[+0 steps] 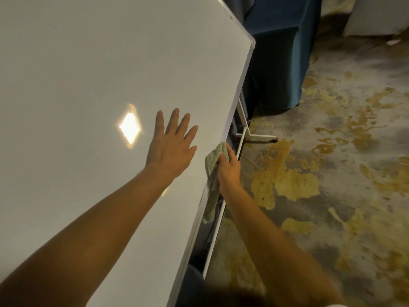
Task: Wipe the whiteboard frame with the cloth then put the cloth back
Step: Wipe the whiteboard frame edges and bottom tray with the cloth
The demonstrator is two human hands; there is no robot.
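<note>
A large whiteboard (88, 74) fills the left of the view, and its pale metal frame (240, 91) runs diagonally down its right edge. My left hand (171, 145) lies flat on the board surface with its fingers spread. My right hand (229, 167) grips a grey-green knitted cloth (215, 160) and presses it against the frame at about mid-height. The loose end of the cloth hangs down along the edge.
The board's white stand foot (256, 136) rests on a patterned grey and yellow carpet (321, 173). A table draped in dark blue cloth (276, 63) stands behind the board's top corner. A white-covered piece sits at the top right (376, 16).
</note>
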